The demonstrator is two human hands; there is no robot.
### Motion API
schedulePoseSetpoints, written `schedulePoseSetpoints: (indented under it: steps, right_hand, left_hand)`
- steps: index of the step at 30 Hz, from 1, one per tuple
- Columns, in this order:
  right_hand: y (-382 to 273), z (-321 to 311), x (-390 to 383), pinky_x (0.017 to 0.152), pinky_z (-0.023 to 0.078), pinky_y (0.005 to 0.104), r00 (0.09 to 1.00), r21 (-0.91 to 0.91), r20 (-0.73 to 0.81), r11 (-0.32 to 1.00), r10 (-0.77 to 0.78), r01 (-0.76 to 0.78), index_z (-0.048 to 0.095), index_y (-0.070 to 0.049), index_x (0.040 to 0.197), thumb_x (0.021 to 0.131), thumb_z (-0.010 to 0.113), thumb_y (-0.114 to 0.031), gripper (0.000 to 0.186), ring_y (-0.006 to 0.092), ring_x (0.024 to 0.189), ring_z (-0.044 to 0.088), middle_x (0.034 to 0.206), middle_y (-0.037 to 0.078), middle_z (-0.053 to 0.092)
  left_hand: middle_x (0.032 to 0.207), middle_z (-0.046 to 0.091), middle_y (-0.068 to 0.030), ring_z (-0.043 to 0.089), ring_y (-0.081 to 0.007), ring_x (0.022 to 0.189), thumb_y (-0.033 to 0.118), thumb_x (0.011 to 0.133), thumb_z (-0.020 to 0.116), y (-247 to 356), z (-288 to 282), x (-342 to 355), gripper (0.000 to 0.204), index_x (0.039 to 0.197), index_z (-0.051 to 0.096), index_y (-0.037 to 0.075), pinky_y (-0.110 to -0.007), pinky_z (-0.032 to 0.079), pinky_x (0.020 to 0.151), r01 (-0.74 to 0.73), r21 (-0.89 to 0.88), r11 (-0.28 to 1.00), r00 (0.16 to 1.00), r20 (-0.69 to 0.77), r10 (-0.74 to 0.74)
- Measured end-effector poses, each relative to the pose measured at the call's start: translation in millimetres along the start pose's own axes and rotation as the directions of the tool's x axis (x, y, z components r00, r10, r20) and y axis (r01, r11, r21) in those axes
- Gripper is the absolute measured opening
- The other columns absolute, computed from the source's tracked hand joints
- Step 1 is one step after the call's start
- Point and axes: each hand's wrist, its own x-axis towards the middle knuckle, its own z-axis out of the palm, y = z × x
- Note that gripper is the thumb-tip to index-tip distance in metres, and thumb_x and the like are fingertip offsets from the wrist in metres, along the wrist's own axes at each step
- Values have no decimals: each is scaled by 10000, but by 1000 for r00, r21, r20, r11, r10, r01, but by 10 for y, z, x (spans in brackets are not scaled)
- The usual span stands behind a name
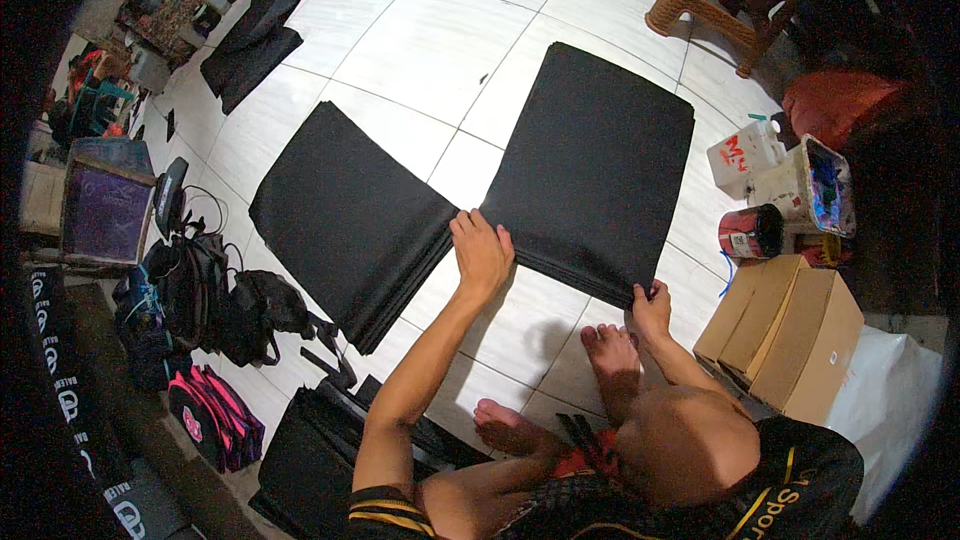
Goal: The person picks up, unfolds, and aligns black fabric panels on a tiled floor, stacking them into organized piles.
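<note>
My left hand [482, 250] holds the near-left corner of a stack of black sheets [590, 160], its fingers curled at the edge and close beside a second black stack [340, 210] on the left. My right hand [651, 310] pinches the near-right corner of the same right-hand stack. Both stacks lie on white floor tiles, turned at an angle to each other. The sheets' material is hard to make out. My bare feet are just below, between my arms.
Bags [195, 290], pink-trimmed pieces [215, 420] and more black sheets [300, 450] surround my left side. Cardboard boxes [810, 330], a white jug [740, 160], a red-black can [750, 235] and a tub [800, 190] stand right. A wicker stool [700, 5] is at the upper right.
</note>
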Motion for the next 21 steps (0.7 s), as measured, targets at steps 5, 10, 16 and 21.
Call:
schedulePoseSetpoints:
  steps: [5, 10, 16, 21]
  right_hand:
    - [75, 101, 64, 979, 510, 427, 997, 154, 41, 987, -60, 53, 572, 55, 1287, 962, 697, -204, 434, 356, 1114, 670, 1236, 250, 664]
    - [211, -27, 120, 1015, 486, 427, 995, 90, 47, 993, -84, 80, 551, 69, 1321, 948, 713, -222, 499, 357, 1172, 634, 1254, 259, 641]
    - [-597, -274, -2, 1170, 310, 533, 808, -360, -237, 822, -539, 442, 408, 39, 1488, 884, 766, -263, 764, 423, 1386, 398, 1454, 293, 451]
    - [-1722, -9, -391, 1194, 309, 512, 453, -51, 300, 460, -840, 887, 418, 8, 1501, 858, 767, -171, 753, 445, 1395, 403, 1503, 257, 438]
  left_hand:
    - [1163, 524, -330, 512, -466, 1069, 178, 922, 596, -113, 98, 20, 468, 1210, 502, -179, -539, 423, 969, 129, -93, 987, 973, 202, -108]
    - [1152, 535, -319, 512, -447, 1069, 187, 973, 583, 98, 35, -100, 455, 1265, 501, -152, -541, 430, 956, 80, -127, 989, 997, 5, -80]
    - [1372, 483, -309, 456, -453, 1280, 191, 1008, 592, 110, -302, -342, 533, 1411, 441, -123, -536, 355, 1112, 255, -383, 888, 953, -58, -298]
    - [1294, 518, -252, 481, -413, 1255, 156, 995, 623, -340, -1062, -1075, 447, 1368, 503, -57, -484, 360, 1119, 250, -319, 914, 953, -87, -291]
